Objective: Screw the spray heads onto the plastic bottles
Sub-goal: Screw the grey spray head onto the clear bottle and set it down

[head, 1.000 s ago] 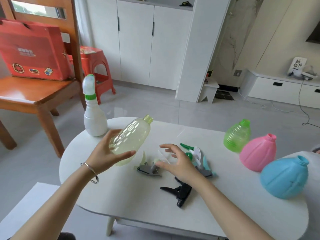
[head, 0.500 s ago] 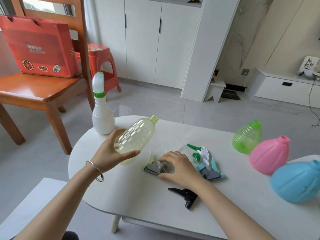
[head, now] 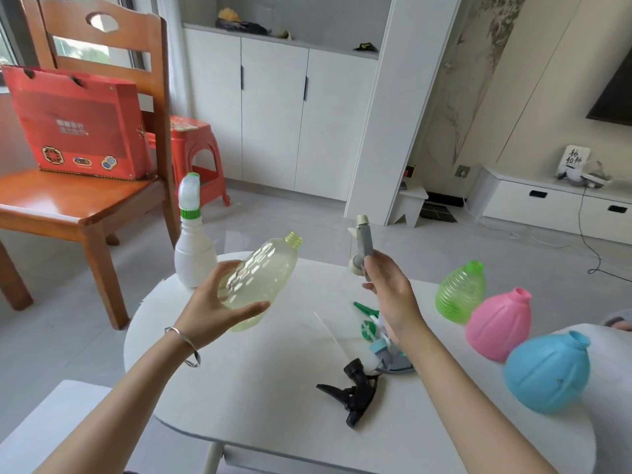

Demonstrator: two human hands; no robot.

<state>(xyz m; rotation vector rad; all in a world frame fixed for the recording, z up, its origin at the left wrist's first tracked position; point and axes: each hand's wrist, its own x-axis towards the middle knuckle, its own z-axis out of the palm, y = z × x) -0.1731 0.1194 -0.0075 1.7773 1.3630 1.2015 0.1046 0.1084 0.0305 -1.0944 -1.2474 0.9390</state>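
Observation:
My left hand (head: 208, 309) grips a pale yellow clear bottle (head: 260, 278), tilted with its open neck up and to the right, above the white table (head: 260, 381). To its right my right hand (head: 390, 292) holds a grey spray head (head: 363, 241) upright in the air, apart from the bottle neck, its thin dip tube (head: 331, 331) trailing down. On the table lie a black spray head (head: 352, 391), a green spray head (head: 367, 314) and a light blue spray head (head: 390, 354). Open green (head: 460, 290), pink (head: 497, 323) and blue (head: 543, 371) bottles stand at the right.
A white bottle (head: 193, 248) with its spray head fitted stands at the table's far left edge. A wooden chair (head: 68, 206) carrying a red box (head: 78, 124) is to the left, with a red stool (head: 195, 148) behind it. White cabinets line the back wall.
My right hand closed on the grey spray head on the table and lifted it up beside the bottle neck. My left hand kept the yellow bottle tilted in the air.

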